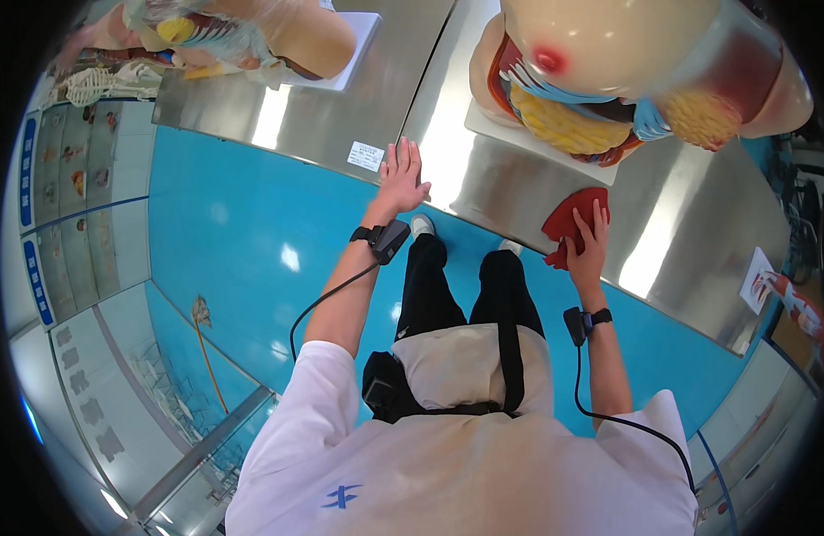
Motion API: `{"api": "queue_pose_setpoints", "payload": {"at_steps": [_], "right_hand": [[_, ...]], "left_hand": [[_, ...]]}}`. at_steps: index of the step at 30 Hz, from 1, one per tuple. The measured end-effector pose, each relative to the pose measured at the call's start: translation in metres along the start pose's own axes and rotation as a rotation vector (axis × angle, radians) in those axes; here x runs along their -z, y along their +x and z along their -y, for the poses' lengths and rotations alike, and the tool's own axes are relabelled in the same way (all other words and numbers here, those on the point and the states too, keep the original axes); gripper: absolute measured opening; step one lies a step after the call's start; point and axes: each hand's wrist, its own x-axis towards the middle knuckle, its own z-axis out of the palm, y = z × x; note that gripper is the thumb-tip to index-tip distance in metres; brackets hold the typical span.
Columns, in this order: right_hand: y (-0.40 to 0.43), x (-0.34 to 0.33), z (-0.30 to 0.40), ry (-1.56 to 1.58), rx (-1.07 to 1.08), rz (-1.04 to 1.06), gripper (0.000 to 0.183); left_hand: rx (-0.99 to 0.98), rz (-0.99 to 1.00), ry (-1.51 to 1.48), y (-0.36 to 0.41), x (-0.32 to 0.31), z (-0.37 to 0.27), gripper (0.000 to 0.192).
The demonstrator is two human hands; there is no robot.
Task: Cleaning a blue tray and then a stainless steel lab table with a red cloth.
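Observation:
My right hand (589,248) lies on a red cloth (576,213) at the near edge of the stainless steel table (506,174). Its fingers are spread across the cloth, and I cannot tell whether they grip it or only press on it. Flat on the steel rests my left hand (403,179), fingers extended and nothing in it. A small white label with printing (366,156) is just left of that hand. Beyond the cloth, a large anatomical torso model (606,53) lies on a white base (539,151), its yellow and blue inner parts showing.
A second torso model (311,40) lies on a white base at the upper left, near a small skeleton model (90,86). A picture card (756,280) and a muscle figure (801,308) are at the right. Display cabinets (77,167) line the left wall; a mop (207,352) leans there.

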Motion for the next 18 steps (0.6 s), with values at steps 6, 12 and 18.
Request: {"api": "queue_pose_setpoints", "payload": {"at_steps": [6,12,18], "right_hand": [[0.034,-0.066,0.056,0.095,0.096,-0.025,0.067],[0.072,-0.133,0.151,0.134,0.137,0.091,0.070],[0.060,-0.111,0.154,0.127,0.123,0.162,0.070]], "left_hand": [[0.001,-0.055,0.027,-0.002,-0.005,0.000,0.101],[-0.090,-0.236,-0.010,-0.005,0.012,-0.014,0.074],[-0.141,-0.542,-0.285,0.021,0.042,0.077,0.068]]}}
